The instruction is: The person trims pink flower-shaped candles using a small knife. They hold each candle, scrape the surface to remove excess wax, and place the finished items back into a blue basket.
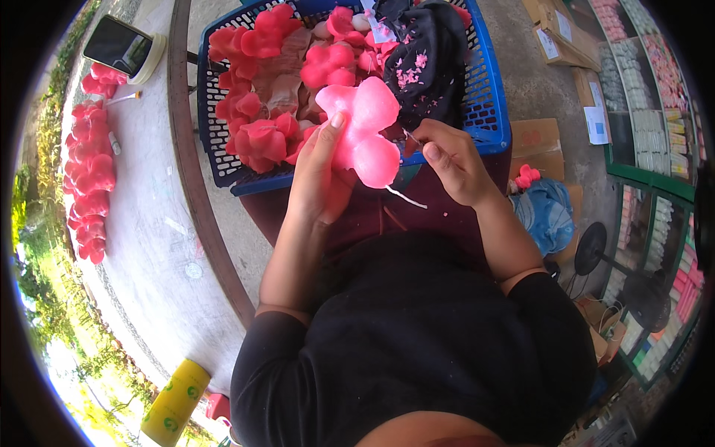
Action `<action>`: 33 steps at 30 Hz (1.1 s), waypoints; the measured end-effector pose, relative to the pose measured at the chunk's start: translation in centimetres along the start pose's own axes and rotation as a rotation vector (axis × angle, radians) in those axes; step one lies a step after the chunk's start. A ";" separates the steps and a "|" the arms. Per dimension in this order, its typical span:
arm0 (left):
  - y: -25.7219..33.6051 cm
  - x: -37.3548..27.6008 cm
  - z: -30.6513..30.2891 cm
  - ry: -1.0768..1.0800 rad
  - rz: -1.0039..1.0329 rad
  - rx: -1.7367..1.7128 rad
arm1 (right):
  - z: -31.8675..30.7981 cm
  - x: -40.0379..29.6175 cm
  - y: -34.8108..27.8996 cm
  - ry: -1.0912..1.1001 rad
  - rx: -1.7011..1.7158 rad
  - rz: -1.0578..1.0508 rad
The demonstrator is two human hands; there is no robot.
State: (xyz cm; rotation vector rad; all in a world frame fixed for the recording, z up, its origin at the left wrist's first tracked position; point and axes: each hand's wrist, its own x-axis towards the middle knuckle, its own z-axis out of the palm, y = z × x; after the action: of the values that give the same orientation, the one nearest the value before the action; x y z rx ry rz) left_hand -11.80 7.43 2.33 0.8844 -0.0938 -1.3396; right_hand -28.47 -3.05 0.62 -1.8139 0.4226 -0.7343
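My left hand [324,162] grips a pink wax candle [368,134] made of rounded lobes, thumb pressed on its face. A white wick [406,196] trails from its lower lobe. Just right of the candle, my right hand [449,159] pinches a small thin tool [412,136], perhaps a blade; most of it is hidden by the fingers. Below both hands stands a blue plastic basket [494,120] of pink lobed candles [328,64]. A dark cloth [427,50] strewn with pink wax shavings [412,71] drapes over its right part.
On the left ledge [162,139] lie a row of pink candles [92,173], a phone [118,46] on a round container and a yellow roll [176,402]. To the right are cardboard boxes [570,33], a blue bag [544,215], a black fan [592,246] and shelves of candles [651,139].
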 end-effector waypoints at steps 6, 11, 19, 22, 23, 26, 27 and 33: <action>-0.5 0.3 -0.6 0.036 0.011 0.001 | 0.0 0.2 -0.6 0.009 -0.320 0.299; -0.7 0.3 -0.8 0.011 0.023 0.016 | 0.1 -0.3 -1.7 -0.129 0.005 0.173; -0.6 -0.1 -0.7 -0.017 0.029 0.043 | 0.9 -0.7 -1.2 -0.080 -0.218 -0.041; -0.9 -0.2 -0.7 0.022 0.058 0.047 | 1.0 -0.5 -1.2 -0.081 -0.315 -0.129; -0.9 -0.4 -0.4 0.027 0.071 0.048 | 0.9 -0.5 -1.2 -0.103 -0.333 -0.143; -0.6 -0.7 0.1 0.022 0.108 0.058 | 0.7 -0.7 -0.9 -0.149 -0.315 -0.137; -0.5 -0.7 0.2 0.018 0.120 0.063 | 0.7 -0.8 -0.8 -0.161 -0.296 -0.127; -0.5 -1.1 0.5 -0.076 0.061 0.104 | 0.1 -1.0 -0.7 -0.246 -0.108 -0.107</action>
State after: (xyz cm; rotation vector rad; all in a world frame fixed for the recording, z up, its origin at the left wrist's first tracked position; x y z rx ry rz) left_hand -12.74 8.15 2.80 0.9115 -0.2492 -1.3205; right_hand -29.15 -2.12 0.94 -2.0120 0.2072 -0.5595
